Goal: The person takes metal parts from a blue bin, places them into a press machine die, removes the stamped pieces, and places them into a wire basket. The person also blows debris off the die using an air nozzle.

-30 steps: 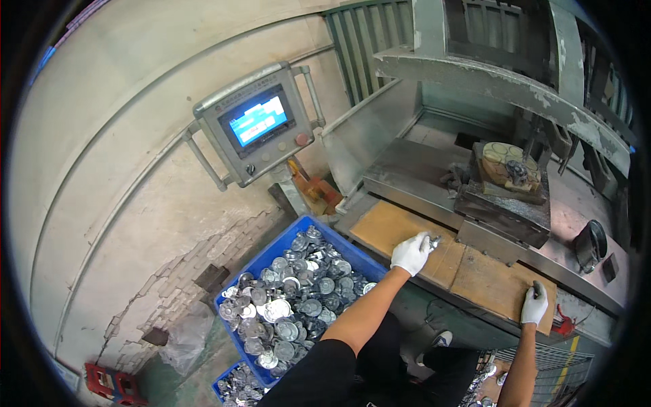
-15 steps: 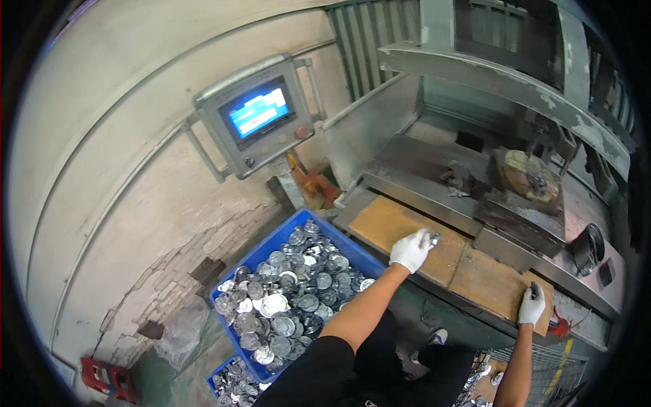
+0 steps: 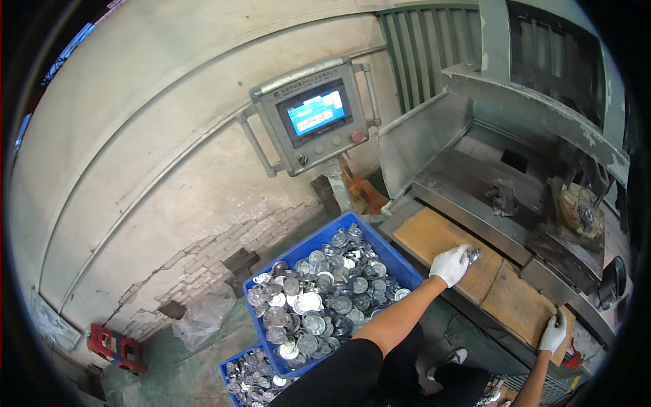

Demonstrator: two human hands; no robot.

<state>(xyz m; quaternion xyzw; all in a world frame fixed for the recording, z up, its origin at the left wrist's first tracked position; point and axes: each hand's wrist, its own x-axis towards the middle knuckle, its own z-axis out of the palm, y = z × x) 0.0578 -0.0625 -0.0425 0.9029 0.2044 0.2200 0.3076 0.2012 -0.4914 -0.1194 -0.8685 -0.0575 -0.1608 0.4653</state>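
Observation:
My left hand (image 3: 451, 265), in a white glove, is closed on a small shiny metal part (image 3: 473, 255) above the tan board (image 3: 434, 233) at the front of the machine. Farther right, my gloved right hand (image 3: 553, 334) rests at the right end of the boards, its fingers curled. Something dark shows at its fingertips, too small to name. A blue crate (image 3: 305, 251) heaped with round silver metal castings (image 3: 339, 288) stands left of my left arm.
A control panel (image 3: 315, 115) with a lit screen stands on a post behind the crate. The machine holds a block with a yellowish fixture (image 3: 580, 214) and a dark cup (image 3: 612, 281). A second blue crate (image 3: 227, 370), a plastic bag (image 3: 207, 313) and a red crate (image 3: 116, 348) sit lower left.
The view has turned, so the whole scene sits farther right and slightly lower. Both hands stay in about the same places along the boards, the left still with the metal part.

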